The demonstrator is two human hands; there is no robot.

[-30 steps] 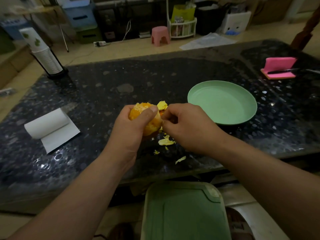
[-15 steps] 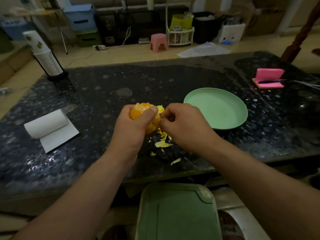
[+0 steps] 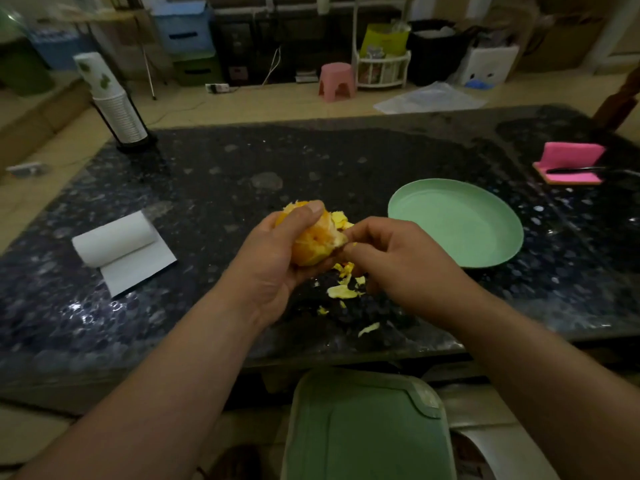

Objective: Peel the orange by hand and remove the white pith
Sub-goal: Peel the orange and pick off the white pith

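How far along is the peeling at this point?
Done: bare flesh shows across the top of the orange, and peel scraps lie on the table under the hands. In hand: the left hand grips the orange while the right hand pinches a peel flap at its side. Left: rind seems to cover the lower part, pale pith clings near the tear, and the green plate holds nothing.
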